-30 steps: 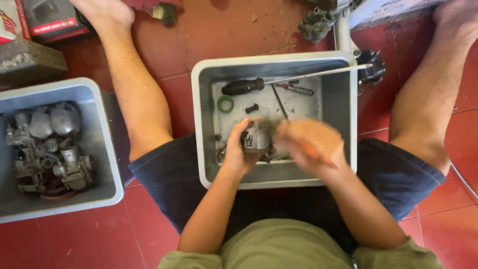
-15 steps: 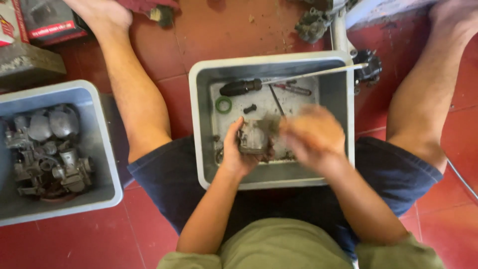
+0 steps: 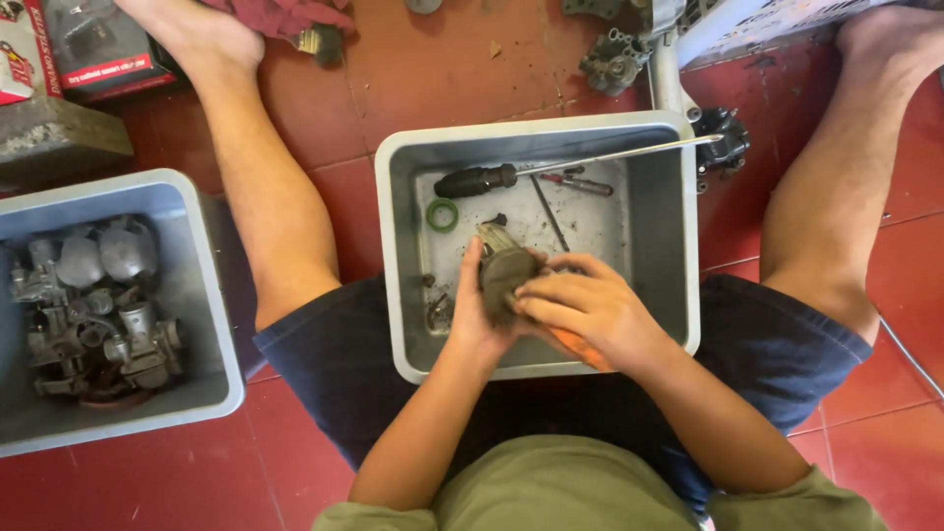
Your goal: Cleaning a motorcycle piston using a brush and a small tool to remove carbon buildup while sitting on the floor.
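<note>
A left bin (image 3: 211, 295) well left of the tub (image 3: 678, 246) holds a heap of grey carburettors (image 3: 93, 305). Over the tub's near half, the left hand (image 3: 472, 315) cups a dirty metal part (image 3: 504, 275), its fingers wrapped round the part's left side; the right hand (image 3: 595, 310) lies across the part's right side with fingers pressed together on it, and an orange tool (image 3: 580, 349) shows under that palm. The part looks like stiff cast metal, heavy for its size and probably greasy, so a full-hand grip round the body seems safer than a pinch on its small fittings. A green ring (image 3: 442, 214) and a black-handled screwdriver (image 3: 479, 181) lie in the tub's far half. Compared with a moment ago, the right hand has closed in over the part, and the part sits a little nearer the tub's middle.
</note>
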